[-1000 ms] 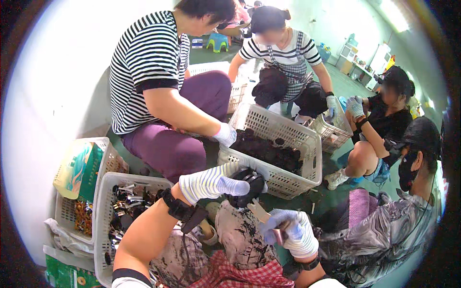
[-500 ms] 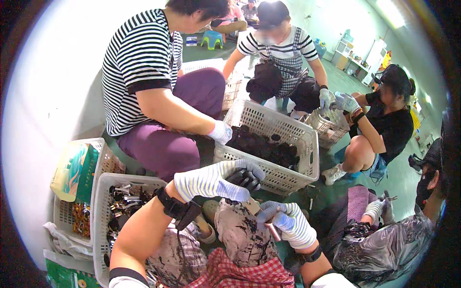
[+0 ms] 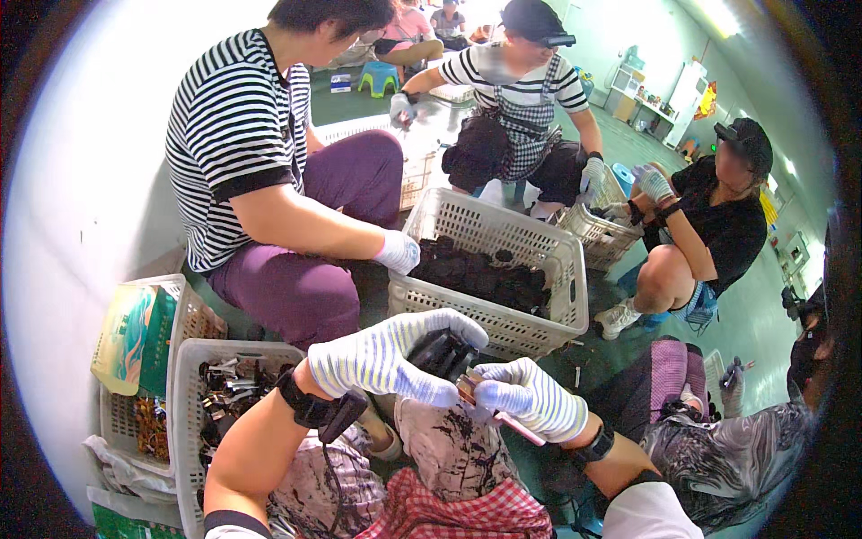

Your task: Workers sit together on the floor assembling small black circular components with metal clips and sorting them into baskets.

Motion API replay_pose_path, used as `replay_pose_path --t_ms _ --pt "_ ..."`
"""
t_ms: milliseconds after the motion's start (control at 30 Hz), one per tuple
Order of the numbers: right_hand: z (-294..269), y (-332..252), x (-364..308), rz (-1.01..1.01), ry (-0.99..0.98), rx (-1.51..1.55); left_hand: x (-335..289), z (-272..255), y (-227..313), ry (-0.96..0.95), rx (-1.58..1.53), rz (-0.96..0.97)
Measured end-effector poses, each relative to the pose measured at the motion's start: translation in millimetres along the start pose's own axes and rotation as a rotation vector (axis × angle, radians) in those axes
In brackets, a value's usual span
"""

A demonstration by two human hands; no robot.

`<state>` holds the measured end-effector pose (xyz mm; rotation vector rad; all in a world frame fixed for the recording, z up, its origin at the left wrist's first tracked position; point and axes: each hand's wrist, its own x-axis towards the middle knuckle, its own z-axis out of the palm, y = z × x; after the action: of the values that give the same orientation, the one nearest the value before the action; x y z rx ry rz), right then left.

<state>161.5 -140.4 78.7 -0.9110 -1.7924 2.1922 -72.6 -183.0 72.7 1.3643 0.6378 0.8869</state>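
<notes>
Black rounded plastic-looking part clamped in striped white-gloved left hand, near side of white perforated plastic crate.
Matching-gloved right hand pinches slim pinkish metallic-looking strip close by, contact unclear from here; loose grip or hard push could skid it into the left hand.

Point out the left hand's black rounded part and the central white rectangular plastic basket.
Black rounded part (image 3: 443, 353): head view, its visible middle.
Central white rectangular plastic basket (image 3: 525, 336): head view, its near wall.

green floor, white basket near its middle, second white basket toward its left edge, blue-green stool toward its far edge
</notes>
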Motion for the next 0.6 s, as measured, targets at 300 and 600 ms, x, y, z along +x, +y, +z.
replay_pose_path --t_ms 300,600 --pt "-12 1 1 -0.015 -0.018 0.089 10 -7 0 0.018 0.078 -0.014" --pt "-25 11 5 -0.596 0.248 0.334 11 -17 20 0.181 -0.338 -0.022"
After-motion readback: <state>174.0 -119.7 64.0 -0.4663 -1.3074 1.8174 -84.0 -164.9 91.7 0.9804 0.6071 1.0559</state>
